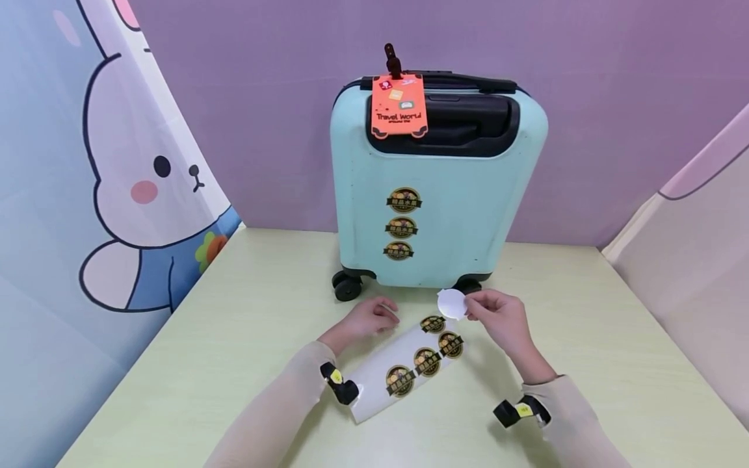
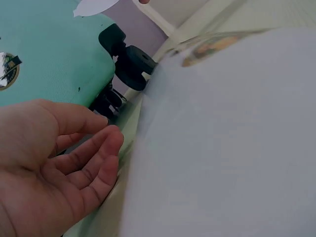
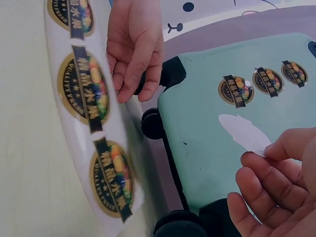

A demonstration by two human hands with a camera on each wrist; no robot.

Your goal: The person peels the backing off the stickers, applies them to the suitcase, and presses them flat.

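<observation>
R hand (image 1: 500,318) is held raised, w/ thumb & fingertips pinched on the edge of a thin, round white sticker (image 1: 452,304), positioned nr lower edge of an upright mint-green hard-shell suitcase (image 1: 456,208). L hand (image 1: 365,318) is placed beside a glossy white sheet (image 1: 377,361) w/ round black-and-gold stickers (image 1: 400,381), palm turned toward sheet, fingers loosely curled, unloaded. Sheet is laid on pale-green tabletop (image 1: 585,312).

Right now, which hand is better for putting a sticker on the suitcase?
Probably the right hand: it pinches a sticker by its edge, in front of the suitcase. The left hand, near the sticker sheet, looks empty.
</observation>
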